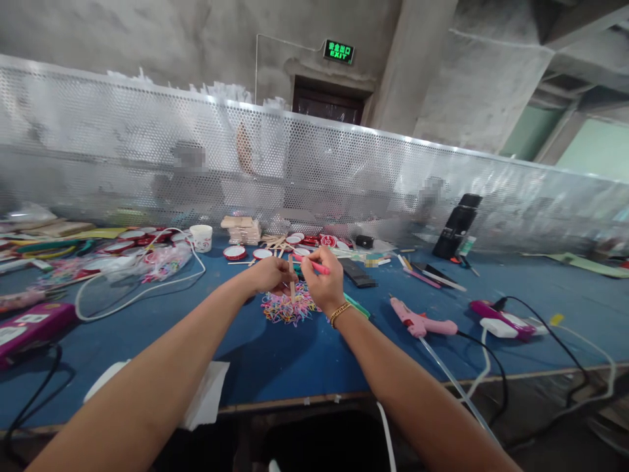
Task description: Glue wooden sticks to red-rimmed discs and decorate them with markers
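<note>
My left hand (269, 275) is closed, pinching a thin wooden craft stick (291, 283) held upright above a pile of small colourful rubber bands (287, 309). My right hand (324, 283), with a gold bracelet at the wrist, is closed round a pink pen (317, 265) whose tip points left toward the top of the stick. Both hands hover over the blue tabletop (275, 360) near its middle.
A pink glue gun (422, 322) and a purple one (498, 319) lie to the right with cables. A black bottle (457, 226), a white cup (201, 237), stacked sticks (243, 229), red-rimmed lids (234, 252) and a perforated metal screen (314, 170) stand behind. White paper (201, 400) lies at the front edge.
</note>
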A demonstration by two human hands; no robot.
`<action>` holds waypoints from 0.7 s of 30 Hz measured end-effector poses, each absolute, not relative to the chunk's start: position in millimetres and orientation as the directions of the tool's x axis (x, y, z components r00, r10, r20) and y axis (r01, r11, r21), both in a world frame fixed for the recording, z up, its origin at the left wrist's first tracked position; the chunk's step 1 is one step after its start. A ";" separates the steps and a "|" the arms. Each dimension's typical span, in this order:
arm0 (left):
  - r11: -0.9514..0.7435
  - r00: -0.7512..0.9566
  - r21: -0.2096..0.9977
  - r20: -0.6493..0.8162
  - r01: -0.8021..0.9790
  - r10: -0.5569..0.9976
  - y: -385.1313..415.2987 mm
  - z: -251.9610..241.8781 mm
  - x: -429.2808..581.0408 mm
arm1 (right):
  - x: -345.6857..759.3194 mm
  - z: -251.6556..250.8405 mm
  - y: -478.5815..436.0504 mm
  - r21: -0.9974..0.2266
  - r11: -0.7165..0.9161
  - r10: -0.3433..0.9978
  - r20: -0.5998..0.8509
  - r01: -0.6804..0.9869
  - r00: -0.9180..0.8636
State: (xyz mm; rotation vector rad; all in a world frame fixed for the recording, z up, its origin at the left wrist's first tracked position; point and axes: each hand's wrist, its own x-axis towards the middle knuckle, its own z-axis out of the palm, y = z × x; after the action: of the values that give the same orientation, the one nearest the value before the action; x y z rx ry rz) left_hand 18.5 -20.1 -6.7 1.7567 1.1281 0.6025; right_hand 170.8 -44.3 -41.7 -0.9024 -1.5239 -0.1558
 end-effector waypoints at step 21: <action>-0.160 0.461 0.884 -0.068 0.439 0.885 -19.5 -8.1 17.8 | 171.0 -40.3 -47.3 -0.396 0.684 0.448 0.891 0.613 0.076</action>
State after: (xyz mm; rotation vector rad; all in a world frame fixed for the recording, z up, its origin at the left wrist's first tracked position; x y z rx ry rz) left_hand 17.8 -19.5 -8.1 1.7783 1.1296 0.5996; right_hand 171.0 -47.3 -40.3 -0.9013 -1.5560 -0.1527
